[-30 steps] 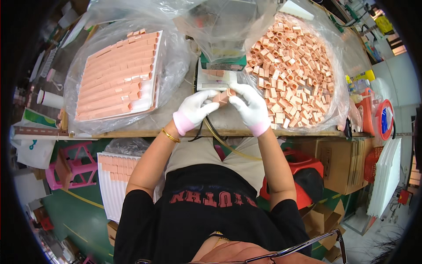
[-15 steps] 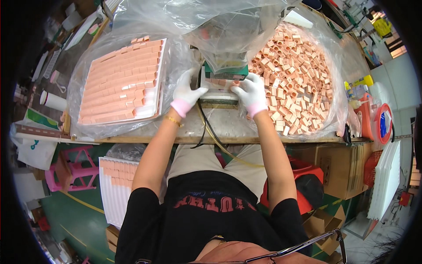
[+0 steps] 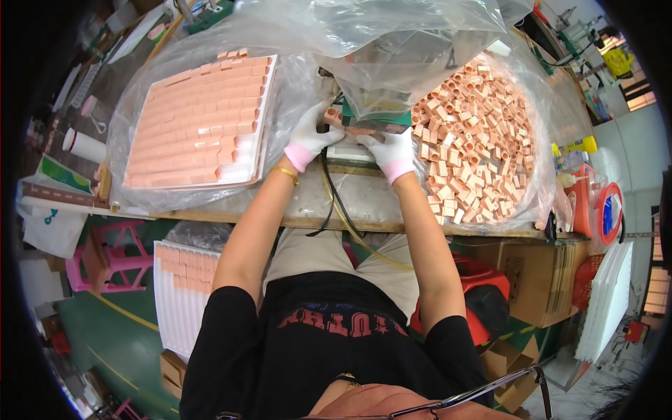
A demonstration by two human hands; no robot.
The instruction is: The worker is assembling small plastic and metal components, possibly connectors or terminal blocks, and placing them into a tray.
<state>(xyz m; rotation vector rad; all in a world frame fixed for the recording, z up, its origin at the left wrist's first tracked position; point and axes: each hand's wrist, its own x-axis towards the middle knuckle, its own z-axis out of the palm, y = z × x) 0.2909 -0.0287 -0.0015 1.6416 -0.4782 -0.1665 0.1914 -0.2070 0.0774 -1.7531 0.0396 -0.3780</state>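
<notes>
Peach blocks point(image 3: 189, 119): close rows on a white sheet point(image 3: 246, 157) at left, one block point(image 3: 333, 116) at the left hand, the rest heaped loose at right.
Floor: green point(image 3: 91, 332), a pink stool point(image 3: 126, 259) left of a ribbed white tray point(image 3: 175, 315) (also part-filled with peach blocks).
Bench: grey top point(image 3: 378, 203), wooden front edge.
Left hand point(image 3: 311, 133): white-gloved, thumb and fingers around that one block — how firmly, I cannot tell.
Machine: green-fronted point(image 3: 381, 117), under clear plastic point(image 3: 420, 35).
Right hand point(image 3: 392, 148): at the machine, fingertips partly hidden — cannot tell its grip.
Below right: red stool point(image 3: 483, 276), cardboard boxes point(image 3: 535, 280).
Half a second ago: hands wider apart, left one empty; now the thumbs nearly meet.
</notes>
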